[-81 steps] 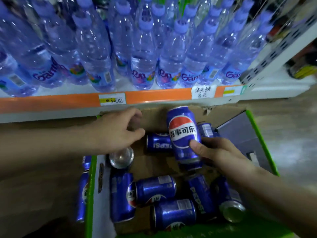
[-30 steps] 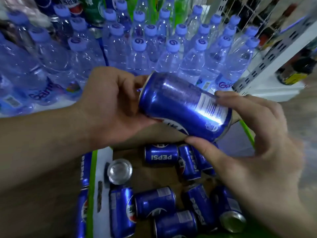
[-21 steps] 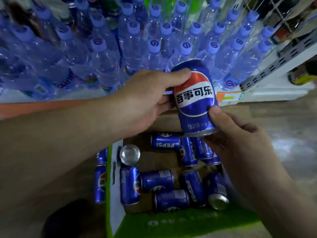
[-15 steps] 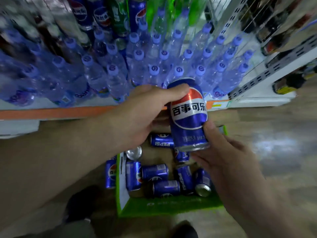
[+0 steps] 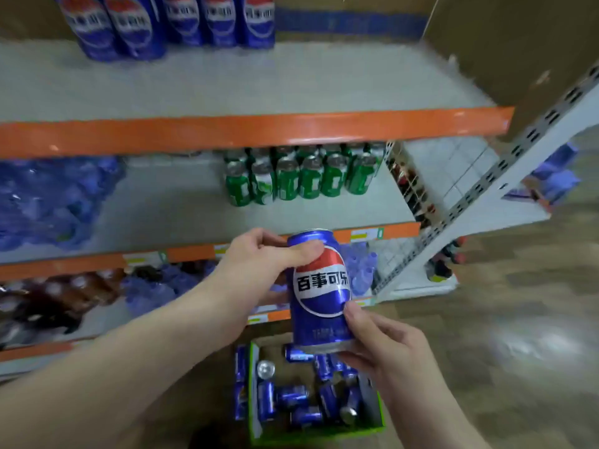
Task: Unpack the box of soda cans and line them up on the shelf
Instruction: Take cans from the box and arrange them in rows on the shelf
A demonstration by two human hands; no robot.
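Can (image 5: 319, 290), blue with a red-white-blue logo, upright in mid-air, held by both hands directly above the box (image 5: 316, 429). Left hand (image 5: 259, 267) wraps the upper part of the can: thumb across the front near the top, fingers curled behind. Right hand (image 5: 377, 341) grips the bottom: thumb on the front lower right, fingers curled under the base rim. Both hands closed on the can, no slack visible.

Box is green-edged cardboard on the floor, open at the top, below the can. Loose cans (image 5: 291, 396) inside it, most lying on their sides, one standing with its silver top up near the box's left wall. Two more blue cans lie just outside that left wall.

Top shelf (image 5: 259, 128) with orange front edge sits above and behind the can. Row of blue cans (image 5: 168, 24) stands at its back left; rest of its surface bare. One shelf down, green cans (image 5: 301, 179) stand grouped, above the held can. Water bottles (image 5: 48, 202) left of the green cans, blurred.
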